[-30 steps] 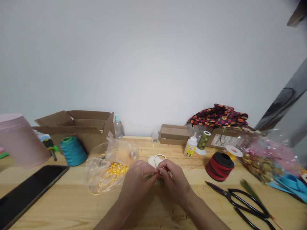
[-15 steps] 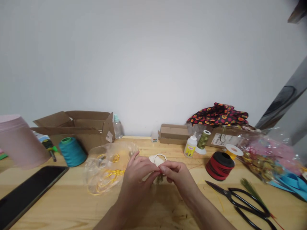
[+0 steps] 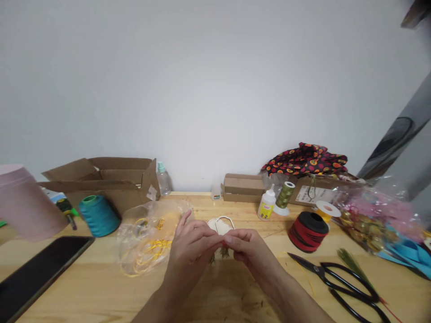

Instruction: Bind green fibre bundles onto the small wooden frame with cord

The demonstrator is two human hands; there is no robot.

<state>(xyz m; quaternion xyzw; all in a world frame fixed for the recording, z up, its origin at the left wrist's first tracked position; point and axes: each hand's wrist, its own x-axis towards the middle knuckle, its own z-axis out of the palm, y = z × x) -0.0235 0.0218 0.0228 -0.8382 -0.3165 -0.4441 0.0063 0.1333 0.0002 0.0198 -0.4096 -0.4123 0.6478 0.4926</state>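
Note:
My left hand [image 3: 191, 254] and my right hand [image 3: 249, 252] meet over the middle of the wooden table [image 3: 101, 291], fingertips pinched together on a small bundle of olive-green thread [image 3: 220, 252] whose frayed ends hang below. My left index finger sticks up. Just behind the fingertips lies a small pale wooden cut-out [image 3: 220, 224]. A clear plastic bag with yellow cord [image 3: 150, 240] lies left of my left hand.
Black scissors [image 3: 340, 280] and a green tuft lie at right, near a red-and-black spool [image 3: 308, 231], glue bottle [image 3: 267, 206] and olive thread spool [image 3: 285, 195]. A teal thread cone [image 3: 97, 215], open cardboard box [image 3: 107, 179], pink tub and black phone [image 3: 37, 273] sit left.
Both hands have dropped a little toward the table and my left fingers have loosened, the index finger lifting. The view drifted slightly right; the pinch on the thread bundle stays.

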